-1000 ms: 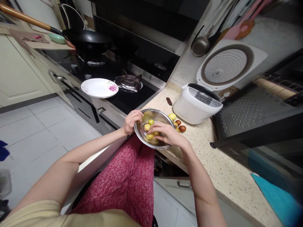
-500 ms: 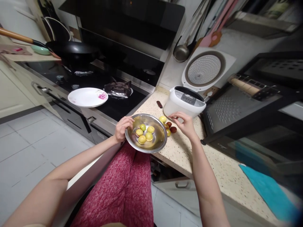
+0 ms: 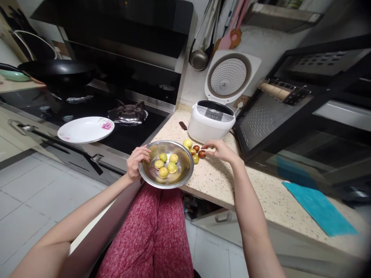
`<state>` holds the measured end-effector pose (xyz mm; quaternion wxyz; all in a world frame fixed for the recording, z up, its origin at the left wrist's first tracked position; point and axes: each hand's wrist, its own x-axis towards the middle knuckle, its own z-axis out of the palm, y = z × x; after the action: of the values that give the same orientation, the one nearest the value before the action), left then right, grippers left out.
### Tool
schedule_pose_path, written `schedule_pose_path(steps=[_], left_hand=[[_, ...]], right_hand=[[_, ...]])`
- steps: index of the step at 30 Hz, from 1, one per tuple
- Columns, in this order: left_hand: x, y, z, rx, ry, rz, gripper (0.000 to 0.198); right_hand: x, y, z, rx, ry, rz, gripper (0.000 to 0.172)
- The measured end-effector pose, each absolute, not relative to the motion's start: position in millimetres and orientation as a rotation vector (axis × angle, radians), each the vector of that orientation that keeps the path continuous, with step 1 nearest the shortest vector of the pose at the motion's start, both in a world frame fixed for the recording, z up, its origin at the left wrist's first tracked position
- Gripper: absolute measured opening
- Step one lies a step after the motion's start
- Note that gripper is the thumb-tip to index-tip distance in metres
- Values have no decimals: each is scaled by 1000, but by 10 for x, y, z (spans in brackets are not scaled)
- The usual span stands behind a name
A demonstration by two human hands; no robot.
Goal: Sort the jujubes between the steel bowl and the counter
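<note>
Steel bowl [image 3: 184, 165]: you have it in front of you at the edge of the bench [image 3: 213, 183]; whether the bench bears any of its weight cannot be told.
Left hand [image 3: 138, 161]: your fingers hook over the bowl's left rim and pinch it.
Pale fruit [image 3: 163, 172]: five yellow-green pieces sit apart from the wall, near the middle of the bowl.
Right hand [image 3: 205, 150]: you hold it out to the right of the bowl, fingers bent and tips at a red-brown fruit [image 3: 201, 154]; whether they grip it cannot be told.
Loose fruit [image 3: 188, 143]: a small cluster, yellow-green and reddish, lies on the bench just beside the bowl's right rim; the red-brown piece is at its outer side.
Rice cooker [image 3: 211, 121]: beyond the bowl and to its right, lid [image 3: 228, 77] raised.
Brown item [image 3: 182, 125]: small, lying on the bench beyond the bowl.
White plate [image 3: 84, 130]: left of the bowl and farther from you, with a pink flower near its rim.
Wok [image 3: 58, 67]: well beyond the bowl to the left, over the stove.
Teal cloth [image 3: 320, 208]: well apart from the bowl, to its right, flat on the bench.
</note>
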<state>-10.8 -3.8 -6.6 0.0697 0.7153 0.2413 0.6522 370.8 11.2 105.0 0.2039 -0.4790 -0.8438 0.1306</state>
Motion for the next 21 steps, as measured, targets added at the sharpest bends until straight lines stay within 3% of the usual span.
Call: schedule_pose_path(steps=[16,21], left_hand=[[-111,-8,-67,2176,643,1999,65],[-108,-22,-55,2177,732,1981,69]], right_hand=[[3804,230,904,-1423,-2382,749,37],[3760,177,979,-1400,-2311,708,37]])
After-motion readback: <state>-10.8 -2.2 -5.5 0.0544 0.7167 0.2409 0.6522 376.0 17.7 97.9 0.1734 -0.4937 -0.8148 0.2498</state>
